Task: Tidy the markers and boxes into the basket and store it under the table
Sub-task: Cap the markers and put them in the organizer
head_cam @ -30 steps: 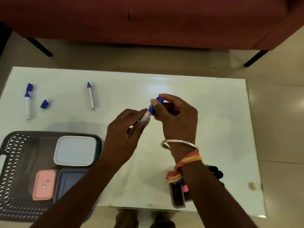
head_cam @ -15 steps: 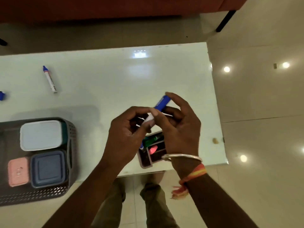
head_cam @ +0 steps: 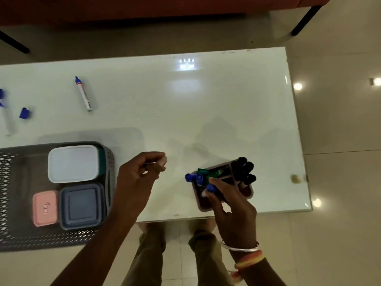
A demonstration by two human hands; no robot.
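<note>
1. The right hand [head_cam: 233,205] is over the near right part of the white table [head_cam: 206,112]. Its thumb and fingers are clamped on a blue-capped marker [head_cam: 210,188].
2. That marker is at the near left part of the marker holder [head_cam: 248,193], cap pointing up and away from the person. Its lower end is hidden by the hand.
3. The holder stands close to the table's front edge. It has two more blue-capped markers [head_cam: 193,178], green markers [head_cam: 208,173] and a cluster of black markers [head_cam: 245,169].
4. The left hand [head_cam: 140,174] hovers between the holder and the basket [head_cam: 109,162]. Its fingers are loosely curled with the thumb near the forefinger, and nothing shows in it.
5. The grey perforated basket is at the near left of the table. It contains a white-lidded box [head_cam: 73,163], a pink box [head_cam: 45,207] and a blue-grey box [head_cam: 82,205], side by side.
6. Further back on the left, an uncapped marker [head_cam: 83,93] lies on the table.
7. A loose blue cap [head_cam: 25,113] lies near the left edge, beside another marker [head_cam: 5,120] that the frame cuts off.
</note>
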